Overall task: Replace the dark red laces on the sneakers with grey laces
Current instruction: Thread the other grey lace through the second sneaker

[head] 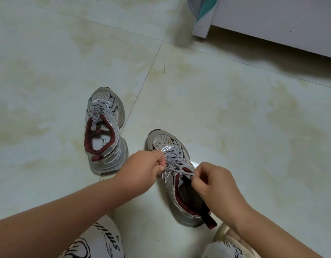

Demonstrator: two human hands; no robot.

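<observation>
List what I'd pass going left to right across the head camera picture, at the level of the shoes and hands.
Far sneaker → left hand → grey lace on the near sneaker → right hand.

— What lies underfoot?
— A floor [226, 101] of pale glossy tiles, mottled with yellowish stains; a dark grout line [142, 86] runs diagonally across it.
— And at the top right?
— A white furniture panel [272, 21] stands on the floor, its corner just beside a hanging grey and teal cloth [200, 6].
— Anything along the bottom edge?
— Knees in white trousers with black print [101, 239], and a cream-coloured thing [222, 233], too hidden to identify.
</observation>
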